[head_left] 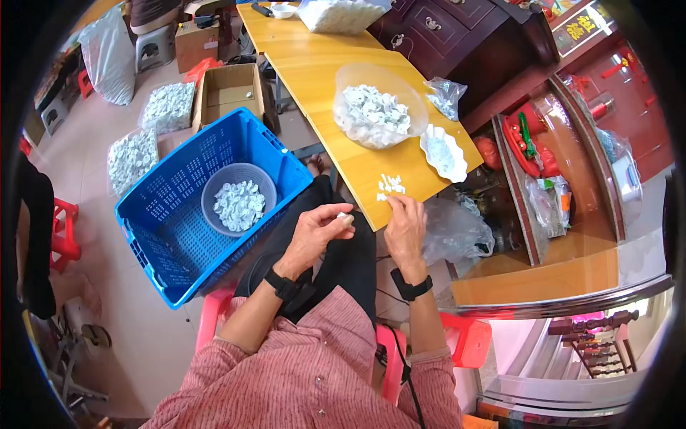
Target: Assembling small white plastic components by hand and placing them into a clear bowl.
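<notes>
My left hand (pixel 314 234) is over my lap, its thumb and fingers closed on a small white plastic piece (pixel 347 219). At the near corner of the yellow table (pixel 314 93), my right hand (pixel 406 230) has its fingertips pressed together by a loose cluster of tiny white parts (pixel 390 186). Whatever those fingertips hold, if anything, is too small to make out. Farther back on the table stands a wide translucent bowl (pixel 414 118) heaped with white pieces. Beside it lies a white scalloped dish (pixel 457 171) with small clear-looking bits in it.
Left of my legs is a blue plastic crate (pixel 168 282), with a grey bowl (pixel 209 204) of white pieces inside. Bags of similar pieces (pixel 132 159) and an open cardboard box (pixel 239 80) are beyond. Shelves (pixel 532 214) and dark drawers (pixel 443 32) flank the table's right.
</notes>
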`<state>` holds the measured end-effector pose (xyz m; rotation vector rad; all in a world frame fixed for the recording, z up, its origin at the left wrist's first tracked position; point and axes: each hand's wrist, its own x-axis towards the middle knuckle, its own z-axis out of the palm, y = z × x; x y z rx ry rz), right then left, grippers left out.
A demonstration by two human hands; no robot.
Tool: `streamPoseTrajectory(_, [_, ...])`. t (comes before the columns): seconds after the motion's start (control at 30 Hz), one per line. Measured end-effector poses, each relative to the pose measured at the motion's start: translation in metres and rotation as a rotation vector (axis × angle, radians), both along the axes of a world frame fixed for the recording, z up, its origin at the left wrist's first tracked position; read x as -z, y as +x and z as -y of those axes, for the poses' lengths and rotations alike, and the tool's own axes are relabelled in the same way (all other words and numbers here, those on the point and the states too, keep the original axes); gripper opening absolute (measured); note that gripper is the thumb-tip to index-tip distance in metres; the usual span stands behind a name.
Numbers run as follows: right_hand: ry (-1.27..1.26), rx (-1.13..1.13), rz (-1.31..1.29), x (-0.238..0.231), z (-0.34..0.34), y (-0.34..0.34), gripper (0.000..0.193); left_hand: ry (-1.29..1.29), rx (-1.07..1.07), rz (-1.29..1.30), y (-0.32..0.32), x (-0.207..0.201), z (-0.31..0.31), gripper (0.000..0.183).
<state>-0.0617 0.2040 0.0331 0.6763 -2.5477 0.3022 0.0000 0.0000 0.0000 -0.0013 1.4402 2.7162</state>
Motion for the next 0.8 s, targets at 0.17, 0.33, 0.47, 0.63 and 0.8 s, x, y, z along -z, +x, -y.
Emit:
streamPoseTrajectory(0.17, [0.003, 0.086, -0.026, 0.003, -0.004, 0.001, 0.029, -0.006, -0.008, 0.016, -0.002, -0.001, 0.002, 0.03])
streamPoseTrajectory(0.33, [0.016, 0.07, -0.038, -0.004, -0.003, 0.008, 0.033, 0.014, -0.011, -0.002, -0.002, -0.001, 0.002, 0.03])
streamPoseTrajectory(0.47, [0.118, 0.042, 0.004, -0.009, 0.002, 0.014, 0.04, 0.009, -0.012, 0.004, -0.002, -0.001, 0.003, 0.03])
streamPoseTrajectory(0.63, [0.136, 0.024, 0.015, -0.013, 0.005, 0.025, 0.04, 0.007, -0.014, 0.012, -0.002, -0.002, 0.004, 0.031])
streamPoseTrajectory(0.8, [0.109, -0.019, -0.011, -0.008, 0.002, 0.03, 0.031, 0.009, -0.01, 0.013, -0.002, 0.001, 0.004, 0.032])
